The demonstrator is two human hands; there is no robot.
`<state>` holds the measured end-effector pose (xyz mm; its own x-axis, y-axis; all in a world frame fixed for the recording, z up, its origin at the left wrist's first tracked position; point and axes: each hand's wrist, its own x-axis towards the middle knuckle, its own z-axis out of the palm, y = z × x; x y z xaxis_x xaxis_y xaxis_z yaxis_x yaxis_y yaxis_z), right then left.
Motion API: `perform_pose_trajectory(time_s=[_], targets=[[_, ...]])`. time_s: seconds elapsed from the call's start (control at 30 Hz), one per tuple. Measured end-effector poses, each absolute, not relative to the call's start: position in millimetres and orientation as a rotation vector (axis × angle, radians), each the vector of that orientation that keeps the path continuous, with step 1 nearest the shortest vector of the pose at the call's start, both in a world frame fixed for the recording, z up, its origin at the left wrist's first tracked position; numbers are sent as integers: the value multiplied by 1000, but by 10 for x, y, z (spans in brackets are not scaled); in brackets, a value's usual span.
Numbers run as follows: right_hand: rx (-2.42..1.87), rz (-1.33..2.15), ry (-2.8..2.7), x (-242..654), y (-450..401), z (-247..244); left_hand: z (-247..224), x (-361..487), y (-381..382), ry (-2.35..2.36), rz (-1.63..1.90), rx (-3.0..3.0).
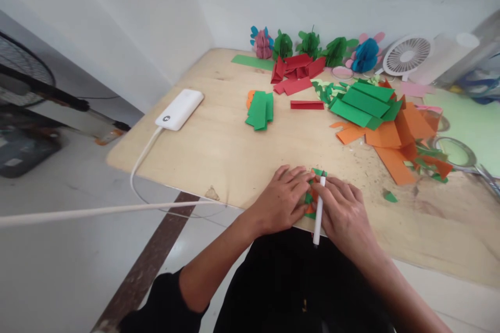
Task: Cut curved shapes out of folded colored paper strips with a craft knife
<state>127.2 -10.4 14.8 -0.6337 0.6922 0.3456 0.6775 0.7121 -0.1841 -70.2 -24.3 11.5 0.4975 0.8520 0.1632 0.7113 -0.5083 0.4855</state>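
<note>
At the table's near edge my left hand (282,196) lies with its fingers stretched over green and orange paper (309,198), pressing it to the wood. Most of that paper is hidden under both hands. My right hand (346,208) is closed around a white pen (319,213), whose dark tip points away from me over the paper. Some of the right fingers rest on the paper too. Beyond my hands sits a small stack of folded green paper (260,111), with a scalloped orange paper piece (250,99) under its left side.
Folded green strips (365,104) and orange paper (402,132) pile up at right, near tape rolls (457,152) and scissors (488,179). Red folded papers (299,67) lie before several paper figures (308,44) and a white fan (407,56). A cabled power bank (182,109) lies left.
</note>
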Motion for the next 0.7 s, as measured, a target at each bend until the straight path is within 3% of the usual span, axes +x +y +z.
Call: perform_pose_trajectory(time_s=[0.37, 0.7], targets=[[-1079, 139, -2501, 1277, -90, 151, 96, -701, -245, 1319, 552, 2391], [-1360, 623, -2024, 1275, 49, 215, 84, -718, -259, 1321, 531, 2423]])
